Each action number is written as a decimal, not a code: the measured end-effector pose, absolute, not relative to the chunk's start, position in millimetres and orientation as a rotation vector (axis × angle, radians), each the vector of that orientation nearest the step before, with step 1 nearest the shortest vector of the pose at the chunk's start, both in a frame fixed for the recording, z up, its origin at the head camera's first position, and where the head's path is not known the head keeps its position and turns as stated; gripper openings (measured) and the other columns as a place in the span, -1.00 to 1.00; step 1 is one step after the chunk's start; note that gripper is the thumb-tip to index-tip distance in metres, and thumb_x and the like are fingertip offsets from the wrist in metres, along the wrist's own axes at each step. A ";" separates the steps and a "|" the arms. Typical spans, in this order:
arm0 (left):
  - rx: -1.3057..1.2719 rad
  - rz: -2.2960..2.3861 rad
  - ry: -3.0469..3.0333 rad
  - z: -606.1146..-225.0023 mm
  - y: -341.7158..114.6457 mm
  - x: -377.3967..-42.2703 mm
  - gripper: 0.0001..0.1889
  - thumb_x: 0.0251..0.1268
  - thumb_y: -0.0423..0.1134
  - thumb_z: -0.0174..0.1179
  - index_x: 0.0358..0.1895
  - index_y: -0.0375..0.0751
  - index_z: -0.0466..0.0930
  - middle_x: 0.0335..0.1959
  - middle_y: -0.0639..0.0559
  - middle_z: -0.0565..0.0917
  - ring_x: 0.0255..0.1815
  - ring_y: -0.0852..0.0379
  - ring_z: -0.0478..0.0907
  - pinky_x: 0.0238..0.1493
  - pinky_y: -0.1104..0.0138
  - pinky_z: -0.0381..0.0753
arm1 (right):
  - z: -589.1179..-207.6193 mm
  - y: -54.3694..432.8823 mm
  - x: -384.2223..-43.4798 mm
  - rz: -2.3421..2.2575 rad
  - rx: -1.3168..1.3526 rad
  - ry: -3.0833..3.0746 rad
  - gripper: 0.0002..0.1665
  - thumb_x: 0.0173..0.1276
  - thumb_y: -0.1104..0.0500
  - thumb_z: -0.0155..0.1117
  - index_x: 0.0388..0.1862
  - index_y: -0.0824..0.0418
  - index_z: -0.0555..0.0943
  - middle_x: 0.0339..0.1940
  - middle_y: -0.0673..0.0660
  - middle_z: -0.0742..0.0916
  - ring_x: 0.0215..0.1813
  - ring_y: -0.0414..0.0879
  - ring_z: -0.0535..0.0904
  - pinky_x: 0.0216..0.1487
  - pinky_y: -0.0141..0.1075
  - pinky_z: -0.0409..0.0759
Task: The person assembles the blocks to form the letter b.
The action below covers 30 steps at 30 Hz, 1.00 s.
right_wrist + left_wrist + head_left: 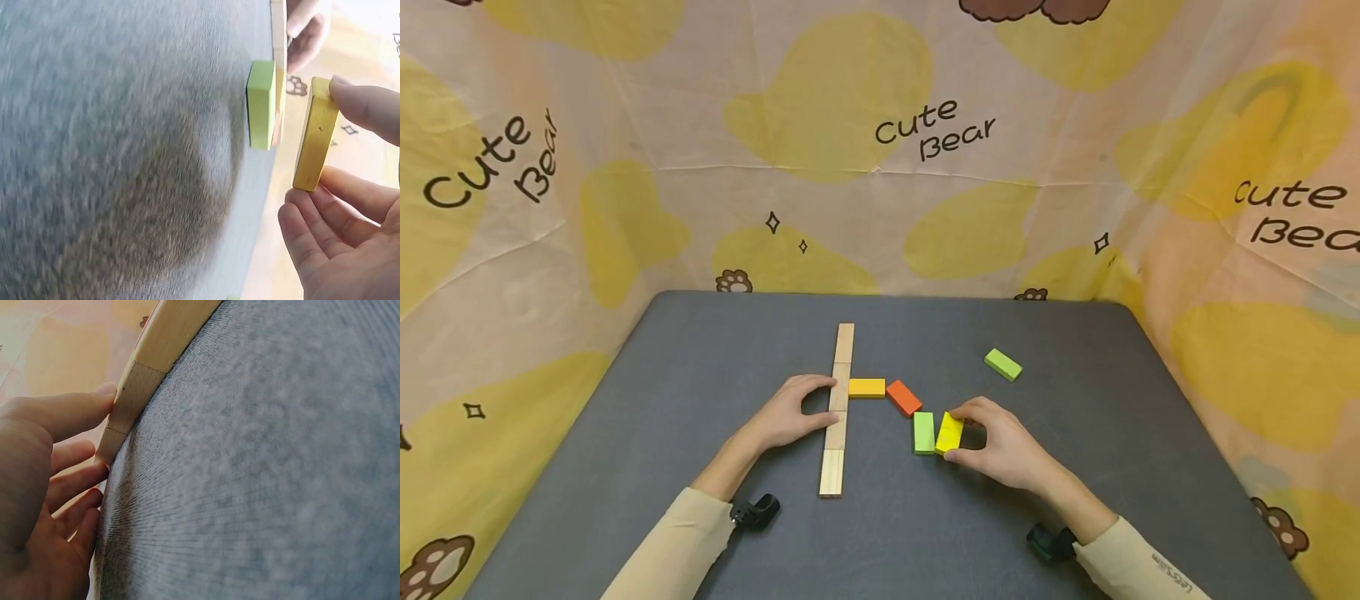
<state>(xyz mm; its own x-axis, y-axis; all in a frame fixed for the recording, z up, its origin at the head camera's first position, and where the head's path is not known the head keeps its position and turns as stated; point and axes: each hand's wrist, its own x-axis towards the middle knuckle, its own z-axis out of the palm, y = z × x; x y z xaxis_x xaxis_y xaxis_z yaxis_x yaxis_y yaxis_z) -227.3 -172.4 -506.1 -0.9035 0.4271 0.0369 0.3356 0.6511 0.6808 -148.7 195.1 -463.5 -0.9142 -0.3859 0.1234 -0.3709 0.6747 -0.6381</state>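
Several plain wooden blocks [841, 385] lie end to end in a straight row on the grey table. My left hand [786, 414] touches the row's left side with thumb and fingertips; in the left wrist view the fingers are only loosely bent along the wood [139, 394]. My right hand [1003, 446] pinches a bright yellow block [950, 432] by its two ends. The right wrist view shows this yellow block [317, 134] held off the table. Just left of it, a light green block [923, 433] rests on the table.
An orange block [903, 398] lies slanted between the green block and a golden-yellow block [867, 388], which meets the wooden row at a right angle. Another green block [1003, 365] lies farther back on the right. Patterned cloth [820, 100] hangs around the table [625, 433].
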 end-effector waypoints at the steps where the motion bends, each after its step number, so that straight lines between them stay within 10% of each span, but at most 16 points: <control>1: 0.634 1.091 2.738 -506.0 -172.4 -227.3 -0.33 0.28 0.10 0.39 0.40 -0.07 0.50 0.39 -0.08 0.50 0.48 -0.16 0.26 0.43 -0.15 0.28 | -463.4 193.5 -147.9 -1.074 -0.652 2.854 -0.36 0.14 0.03 0.64 0.17 0.22 0.66 0.04 -0.02 0.65 0.05 0.00 0.62 0.11 -0.03 0.64; 30: 0.640 1.086 2.740 -505.8 -172.2 -227.0 -0.34 0.28 0.08 0.40 0.40 -0.08 0.50 0.39 -0.08 0.50 0.48 -0.16 0.27 0.43 -0.14 0.27 | -468.5 169.0 -125.1 -1.007 -0.708 2.804 -0.37 0.13 -0.03 0.64 0.14 0.18 0.67 0.01 -0.12 0.62 0.05 -0.16 0.57 0.14 -0.18 0.61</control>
<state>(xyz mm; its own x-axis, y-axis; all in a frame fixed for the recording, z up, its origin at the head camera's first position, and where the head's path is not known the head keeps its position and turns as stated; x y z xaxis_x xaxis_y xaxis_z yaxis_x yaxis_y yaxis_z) -227.0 -172.2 -505.8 -0.9024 0.4292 0.0384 0.3390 0.6520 0.6782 -125.1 169.0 -468.5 -0.8900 -0.4490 0.0789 -0.3966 0.6774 -0.6195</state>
